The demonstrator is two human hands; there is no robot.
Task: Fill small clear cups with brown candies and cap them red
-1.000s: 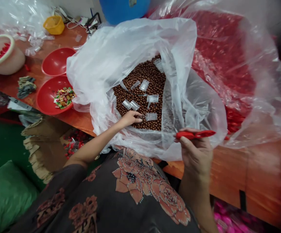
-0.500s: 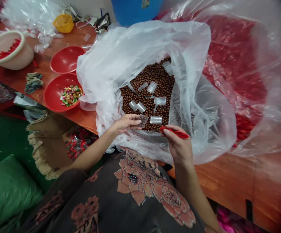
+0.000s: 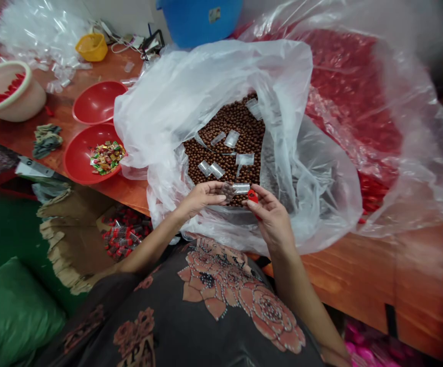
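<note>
My left hand [image 3: 200, 200] pinches a small clear plastic tube [image 3: 228, 190] that looks filled with brown balls. Close by on the right, my right hand [image 3: 274, 216] grips a red plastic cap [image 3: 252, 196] between thumb and fingers, a small gap from the tube. Both hands are above the near edge of a large translucent plastic bag [image 3: 206, 71] holding a heap of brown balls [image 3: 221, 120]. Several clear tubes [image 3: 231, 138] lie on the balls, one of them [image 3: 241, 188] just behind the space between my hands.
To the left stand two red bowls [image 3: 78, 176], the nearer with wrapped sweets [image 3: 107, 157], and a white tub [image 3: 33, 97] of red pieces. At right is a clear bag of red pieces [image 3: 351, 92]. A cardboard box [image 3: 64, 219] of filled tubes stands below the table [image 3: 366, 265].
My left hand has lifted a tube out of the balls. My right hand has come left with the red cap, close to the tube, and turned the cap.
</note>
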